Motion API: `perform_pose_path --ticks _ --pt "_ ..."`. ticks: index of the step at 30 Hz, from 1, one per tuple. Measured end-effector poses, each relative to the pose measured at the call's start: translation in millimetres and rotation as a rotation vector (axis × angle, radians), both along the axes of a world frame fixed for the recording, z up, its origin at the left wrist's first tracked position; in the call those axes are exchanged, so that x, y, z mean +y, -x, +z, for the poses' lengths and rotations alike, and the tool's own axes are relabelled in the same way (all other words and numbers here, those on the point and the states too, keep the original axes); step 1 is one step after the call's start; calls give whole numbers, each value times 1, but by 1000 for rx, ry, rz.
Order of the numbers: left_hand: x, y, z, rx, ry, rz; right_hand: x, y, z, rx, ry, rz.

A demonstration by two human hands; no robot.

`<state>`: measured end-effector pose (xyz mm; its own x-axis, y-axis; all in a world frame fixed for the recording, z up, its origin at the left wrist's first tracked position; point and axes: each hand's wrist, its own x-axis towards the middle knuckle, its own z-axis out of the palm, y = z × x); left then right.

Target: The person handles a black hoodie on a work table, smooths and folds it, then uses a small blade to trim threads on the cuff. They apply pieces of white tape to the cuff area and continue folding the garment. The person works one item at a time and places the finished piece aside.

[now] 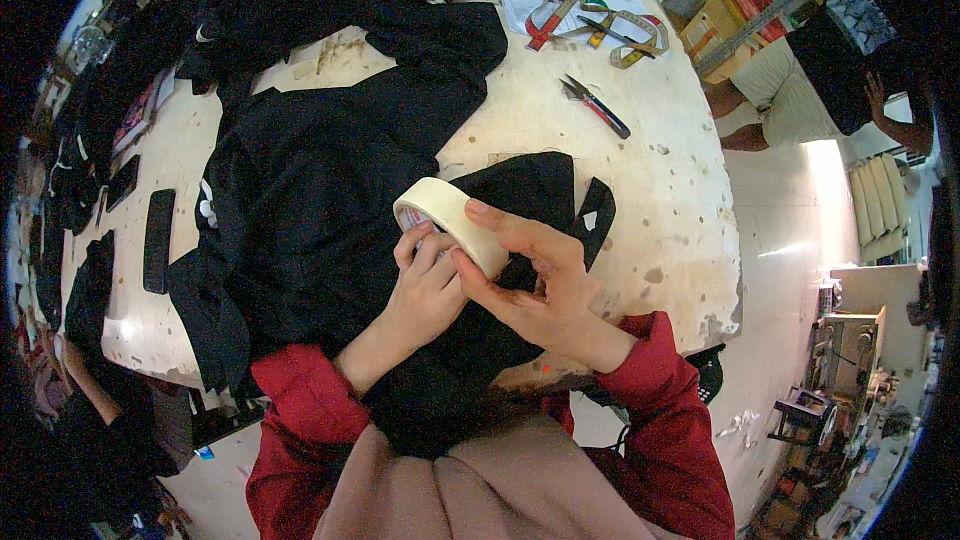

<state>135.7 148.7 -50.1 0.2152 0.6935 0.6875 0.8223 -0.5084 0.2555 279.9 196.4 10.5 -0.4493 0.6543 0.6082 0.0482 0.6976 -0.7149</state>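
Observation:
A roll of cream-coloured tape (452,212) is held up over the table in both my hands. My left hand (425,285) is closed on it, with fingertips hooked into the roll's core. With thumb and forefinger, my right hand (545,275) pinches the outer face of the roll from the right side. Whether a tape end is lifted there cannot be made out. Beneath the hands lies black fabric (320,150), spread in cut pieces across the table. A small black strip with a white mark (597,220) rests just beyond my right hand.
Thread snips (597,107) lie on the pale, stained tabletop (680,180). Farther back, a tape measure (560,15) and scissors (610,37) sit on paper. A dark phone (158,240) is at the left. One person stands at the far right; another person's arm (90,385) shows at the left.

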Motion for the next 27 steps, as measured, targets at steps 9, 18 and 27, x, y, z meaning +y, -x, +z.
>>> perform_pose_path --ticks 9,18,27 --pt "2 0 5 131 -24 87 7 4 4 -18 -253 -143" --pt "0 -1 6 161 -34 126 11 3 2 0 -264 -137" --pt "1 -5 7 157 23 147 17 4 -2 -36 -265 -145"
